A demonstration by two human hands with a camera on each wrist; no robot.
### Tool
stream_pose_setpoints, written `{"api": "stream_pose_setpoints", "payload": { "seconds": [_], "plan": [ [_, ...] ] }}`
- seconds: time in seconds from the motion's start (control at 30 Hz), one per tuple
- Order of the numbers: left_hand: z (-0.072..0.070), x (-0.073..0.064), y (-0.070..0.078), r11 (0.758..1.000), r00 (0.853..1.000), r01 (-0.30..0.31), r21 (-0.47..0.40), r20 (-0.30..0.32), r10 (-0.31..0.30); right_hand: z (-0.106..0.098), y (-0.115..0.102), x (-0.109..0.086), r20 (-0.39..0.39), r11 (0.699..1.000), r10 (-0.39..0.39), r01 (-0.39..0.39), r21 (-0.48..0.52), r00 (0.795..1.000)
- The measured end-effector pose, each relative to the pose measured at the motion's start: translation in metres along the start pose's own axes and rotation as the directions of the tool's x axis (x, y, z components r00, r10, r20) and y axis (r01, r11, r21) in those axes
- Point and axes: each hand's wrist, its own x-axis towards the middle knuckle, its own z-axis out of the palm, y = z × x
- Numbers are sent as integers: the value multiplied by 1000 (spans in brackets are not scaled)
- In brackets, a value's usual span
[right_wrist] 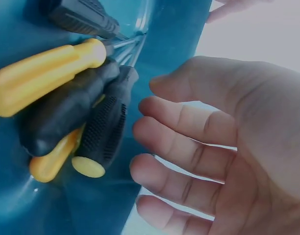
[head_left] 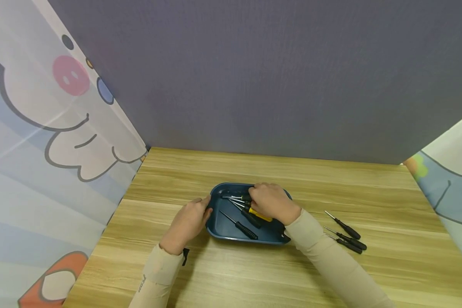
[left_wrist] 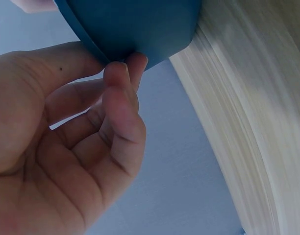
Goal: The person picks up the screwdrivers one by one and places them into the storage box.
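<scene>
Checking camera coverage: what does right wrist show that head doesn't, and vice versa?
Right wrist only: the palm side of the right hand and the pale yellow end of one black handle.
Head only: three screwdrivers on the table, and the cartoon-patterned backdrop.
Both: the right hand, the blue tray and a yellow-handled screwdriver inside it.

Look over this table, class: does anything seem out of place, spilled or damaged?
Three screwdrivers lie on the table right of the blue tray, while the other screwdrivers lie inside it, so those three seem left out. Nothing looks spilled or damaged.
</scene>
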Motion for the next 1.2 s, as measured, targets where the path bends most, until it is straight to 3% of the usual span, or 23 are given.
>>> {"api": "stream_pose_setpoints", "payload": {
  "seconds": [0.5, 0.9, 1.2],
  "plan": [
    [-2, 1, 1, 1000, 1000, -10, 11, -6, 10, -22, 6, -25, -61, 999, -10, 8, -31, 998],
    [0, 1, 0, 1000, 1000, -17, 9, -8, 17, -31, 28, -71, -118, 998, 25, -32, -60, 993],
    [0, 1, -1, 1000, 1000, -23, 5, -14, 23, -31, 51, -110, -204, 996, 67, -77, -45, 977]
  ]
}}
